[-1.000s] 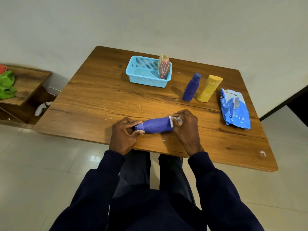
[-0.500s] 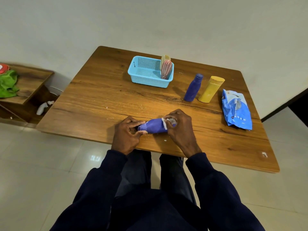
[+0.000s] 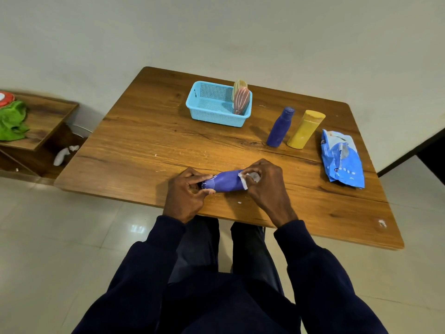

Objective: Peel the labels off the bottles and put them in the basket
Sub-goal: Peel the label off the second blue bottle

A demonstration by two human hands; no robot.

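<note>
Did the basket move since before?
No. The basket stays put near the table's far edge; only the camera shifted a little.

Left hand (image 3: 185,196), right hand (image 3: 265,186): pinching grips.

Soft indoor light comes from above right; the blue bottle (image 3: 280,127) and yellow bottle (image 3: 304,130) cast faint shadows leftward on the table (image 3: 144,141). A glare spot sits on the floor tile (image 3: 137,229). Edges bow from wide-angle distortion.

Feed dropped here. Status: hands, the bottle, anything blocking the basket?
Left hand grips purple bottle at cap end. Right hand pinches white label edge at other end. Bottle lying on table. Nothing between it and blue basket.
</note>
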